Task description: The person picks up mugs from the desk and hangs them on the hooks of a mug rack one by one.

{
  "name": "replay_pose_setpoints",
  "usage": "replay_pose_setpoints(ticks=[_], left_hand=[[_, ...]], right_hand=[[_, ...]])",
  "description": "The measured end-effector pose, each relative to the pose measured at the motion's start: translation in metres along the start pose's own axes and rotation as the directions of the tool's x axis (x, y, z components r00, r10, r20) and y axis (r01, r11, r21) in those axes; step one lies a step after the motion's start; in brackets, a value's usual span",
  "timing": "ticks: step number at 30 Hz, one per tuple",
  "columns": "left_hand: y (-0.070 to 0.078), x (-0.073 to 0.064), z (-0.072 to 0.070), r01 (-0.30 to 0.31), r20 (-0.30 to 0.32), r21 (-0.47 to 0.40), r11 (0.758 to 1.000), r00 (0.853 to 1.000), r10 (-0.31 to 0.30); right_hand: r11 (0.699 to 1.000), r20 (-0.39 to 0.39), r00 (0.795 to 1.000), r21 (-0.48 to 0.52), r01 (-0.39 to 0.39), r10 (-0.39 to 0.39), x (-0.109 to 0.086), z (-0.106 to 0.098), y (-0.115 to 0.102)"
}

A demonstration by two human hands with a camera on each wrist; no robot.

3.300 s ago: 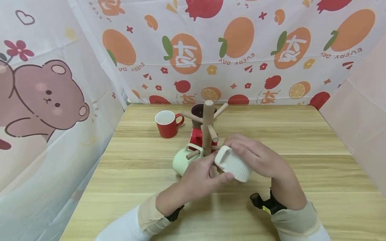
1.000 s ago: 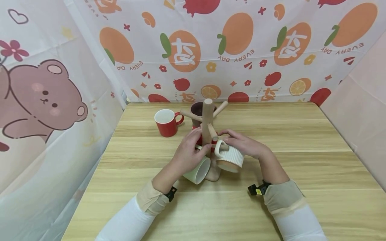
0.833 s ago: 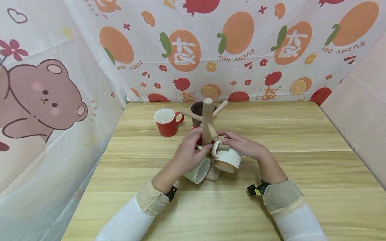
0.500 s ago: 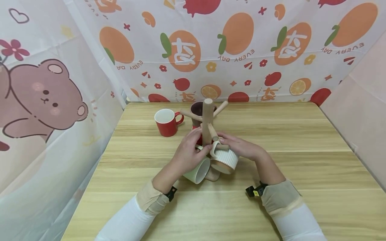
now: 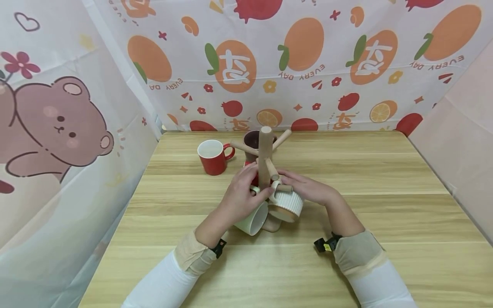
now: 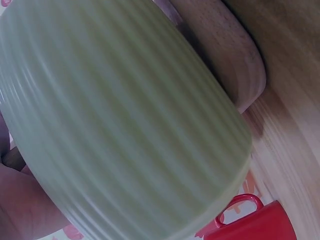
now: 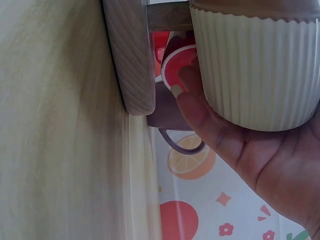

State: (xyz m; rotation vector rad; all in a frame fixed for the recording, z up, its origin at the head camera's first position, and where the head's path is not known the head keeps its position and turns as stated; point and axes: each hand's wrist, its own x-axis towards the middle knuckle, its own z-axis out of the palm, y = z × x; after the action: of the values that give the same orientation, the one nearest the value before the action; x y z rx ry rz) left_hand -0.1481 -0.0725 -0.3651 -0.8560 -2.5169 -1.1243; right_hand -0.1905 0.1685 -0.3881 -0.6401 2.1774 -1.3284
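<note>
A wooden mug tree (image 5: pixel 265 145) stands upright on the table, its base partly covered by mugs. My left hand (image 5: pixel 239 190) grips its post, fingers behind and thumb in front. Below that hand a pale green ribbed mug (image 5: pixel 252 219) hangs tilted with its mouth toward the front right; its ribbed side fills the left wrist view. With my right hand (image 5: pixel 310 189) I hold a white ribbed mug (image 5: pixel 289 202) with a brown bottom band, palm and fingers around its far side. A peg (image 5: pixel 285 188) pokes through the white mug's handle.
A red mug (image 5: pixel 214 163) with a white inside stands at the left back. Behind the post is a dark brown mug (image 5: pixel 252 143). Another red mug (image 7: pixel 177 70) is on the rack's far side. Upper pegs (image 5: pixel 282 139) stick out bare. A printed cloth (image 5: pixel 192 55) hangs behind the table.
The left hand has gone from the white mug to the post. The right hand has turned the white mug and shifted it left, bringing its handle around the peg; little moves in the last half second.
</note>
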Motion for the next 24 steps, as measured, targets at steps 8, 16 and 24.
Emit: replay_pose_setpoints(ticks=[8, 16, 24], left_hand=[[0.001, 0.0014, -0.0014, 0.008, 0.003, -0.001, 1.0, 1.0, -0.008], [0.0011, 0.001, -0.0018, -0.006, -0.012, 0.028, 1.0, 1.0, 0.006], [0.0013, 0.0009, -0.0019, -0.023, -0.02, 0.044, 0.999, 1.0, 0.024]], right_hand=[[1.0, -0.009, 1.0, 0.004, 0.028, -0.028, 0.0004, -0.0016, -0.001], [0.999, -0.012, 0.999, 0.013, 0.044, -0.043, 0.0001, -0.0029, -0.0021], [0.999, -0.045, 0.998, 0.014, 0.046, -0.045, -0.0002, -0.0031, -0.0021]])
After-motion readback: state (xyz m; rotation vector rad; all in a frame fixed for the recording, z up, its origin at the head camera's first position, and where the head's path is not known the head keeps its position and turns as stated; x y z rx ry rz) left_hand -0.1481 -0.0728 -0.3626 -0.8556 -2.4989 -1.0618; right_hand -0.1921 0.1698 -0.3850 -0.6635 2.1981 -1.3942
